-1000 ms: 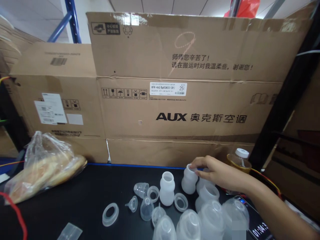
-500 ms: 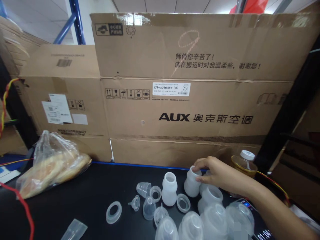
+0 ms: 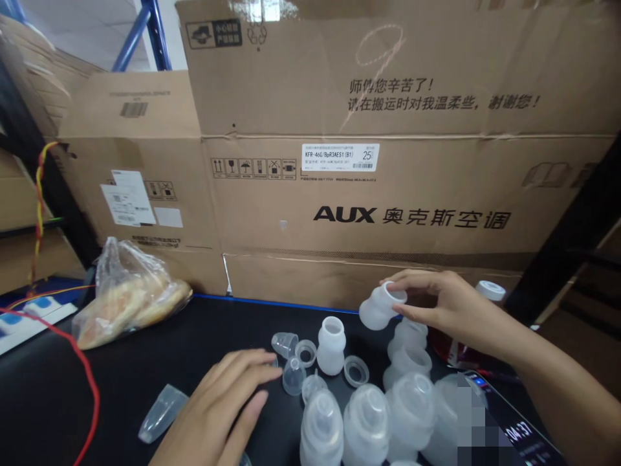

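At the far edge of the black bench (image 3: 145, 375), my right hand (image 3: 449, 304) holds a small translucent bottle (image 3: 381, 307) lifted clear of the surface and tilted, its open mouth turned toward the palm, fingers (image 3: 412, 279) pinching its rim. My left hand (image 3: 228, 401) lies flat near the bench's near edge, fingers loose and gripping nothing, the tips just beside a clear teat (image 3: 294, 377); the wrist is cut off by the frame's bottom. An upright bottle (image 3: 331, 345) stands between the two hands, with a ring (image 3: 356, 371) just beside it. More bottles (image 3: 366, 424) crowd the near edge, their bases cut off, so I cannot count them. A capped jar (image 3: 491, 291) behind my right wrist is mostly hidden. A blurred patch covers part of a screen at the near right corner. A plastic bag (image 3: 129, 298) sits at the far left edge; its contents are hard to make out. Cardboard boxes (image 3: 388, 194) wall off the far edge.
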{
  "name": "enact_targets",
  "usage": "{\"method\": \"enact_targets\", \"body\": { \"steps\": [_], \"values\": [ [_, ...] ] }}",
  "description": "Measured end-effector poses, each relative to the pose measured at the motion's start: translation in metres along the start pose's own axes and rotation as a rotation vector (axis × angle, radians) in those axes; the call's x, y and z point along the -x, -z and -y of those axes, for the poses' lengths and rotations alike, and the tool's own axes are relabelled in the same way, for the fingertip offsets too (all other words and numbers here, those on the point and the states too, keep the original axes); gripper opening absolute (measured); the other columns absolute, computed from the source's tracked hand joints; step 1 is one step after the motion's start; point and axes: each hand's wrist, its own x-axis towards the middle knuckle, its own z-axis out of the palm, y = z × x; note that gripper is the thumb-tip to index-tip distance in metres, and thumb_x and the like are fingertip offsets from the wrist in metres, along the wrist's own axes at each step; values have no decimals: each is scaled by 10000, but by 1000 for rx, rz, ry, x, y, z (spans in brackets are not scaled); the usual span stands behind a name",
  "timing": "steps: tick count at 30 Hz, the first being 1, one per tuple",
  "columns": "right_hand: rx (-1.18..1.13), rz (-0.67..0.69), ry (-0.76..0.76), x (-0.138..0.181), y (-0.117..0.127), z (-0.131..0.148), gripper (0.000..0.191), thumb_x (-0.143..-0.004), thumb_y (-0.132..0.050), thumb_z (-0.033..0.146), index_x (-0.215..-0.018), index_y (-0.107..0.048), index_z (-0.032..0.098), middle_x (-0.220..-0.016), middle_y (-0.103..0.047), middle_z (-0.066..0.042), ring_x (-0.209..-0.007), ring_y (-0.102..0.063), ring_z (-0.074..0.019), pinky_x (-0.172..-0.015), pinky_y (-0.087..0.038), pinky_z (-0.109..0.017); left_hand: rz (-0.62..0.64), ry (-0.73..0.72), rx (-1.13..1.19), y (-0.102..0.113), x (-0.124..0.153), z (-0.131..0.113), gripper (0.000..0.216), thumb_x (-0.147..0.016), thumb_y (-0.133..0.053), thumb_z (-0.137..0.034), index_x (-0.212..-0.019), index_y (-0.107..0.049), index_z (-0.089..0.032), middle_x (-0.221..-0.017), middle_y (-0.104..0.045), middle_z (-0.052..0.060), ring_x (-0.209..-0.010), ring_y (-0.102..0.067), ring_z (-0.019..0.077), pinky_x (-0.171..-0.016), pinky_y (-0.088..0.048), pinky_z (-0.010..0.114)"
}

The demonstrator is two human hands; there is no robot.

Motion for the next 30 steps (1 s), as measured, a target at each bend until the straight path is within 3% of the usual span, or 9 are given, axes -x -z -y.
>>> {"method": "enact_targets", "body": {
  "steps": [3,5,7,10,15,21,26,30],
  "values": [
    [-4,-35,17,4,4,5,381,-950,-813,607,-1134,-889,281,-1379,-827,-104,-1151,-817,-360,-1043,-650,-514,375,52,80,-6,-48,0,321,-1192,-444,-318,-1305,-742,-351,-1446,-795,13,-1385,-728,255,-1162,-625,468],
    [32,-63,37,6,8,5,365,-948,-823,618,-1123,-893,306,-1341,-841,-87,-1188,-806,-366,-1091,-625,-530,461,25,94,-13,-70,-5,274,-1189,-488,-329,-1250,-755,-311,-1385,-820,12,-1433,-680,292,-1233,-552,555],
    [70,-82,51,8,10,4,356,-948,-826,625,-1120,-897,322,-1325,-847,-77,-1201,-804,-366,-1109,-615,-534,502,10,106,-21,-82,-7,320,-1205,-451,-334,-1141,-759,-281,-1280,-845,5,-1423,-670,290,-1250,-518,549],
    [63,-80,43,8,12,2,375,-941,-830,648,-1119,-895,324,-1326,-847,-72,-1186,-813,-360,-1088,-632,-522,536,12,114,-35,-85,-3,415,-1220,-388,-337,-1033,-747,-246,-1144,-846,19,-1366,-689,283,-1279,-473,547],
    [69,-92,51,5,10,1,403,-936,-828,677,-1108,-900,320,-1313,-854,-78,-1181,-813,-365,-1088,-629,-539,583,21,95,-48,-78,6,364,-1205,-461,-350,-1103,-788,-225,-1168,-843,46,-1407,-685,312,-1390,-305,652],
    [91,-115,71,5,11,-3,435,-932,-828,714,-1100,-899,319,-1280,-865,-74,-1167,-818,-361,-1073,-635,-527,580,9,70,-54,-73,3,315,-1155,-602,-352,-1005,-845,-218,-1047,-843,56,-1337,-727,322,-1399,-283,694],
    [56,-230,94,12,15,3,508,-944,-805,755,-1118,-890,286,-1267,-864,-110,-1106,-818,-333,-1012,-638,-490,511,12,101,-53,-72,0,188,-1101,-705,-295,-1054,-869,-215,-1061,-870,59,-1321,-747,327,-1395,-281,716],
    [119,-412,119,23,30,20,631,-901,-779,855,-1086,-884,261,-1239,-870,-113,-1088,-810,-312,-1039,-626,-483,399,26,183,-46,-72,4,148,-1084,-720,-241,-1141,-856,-243,-1173,-889,57,-1347,-743,307,-1381,-315,709]
  ]
}}
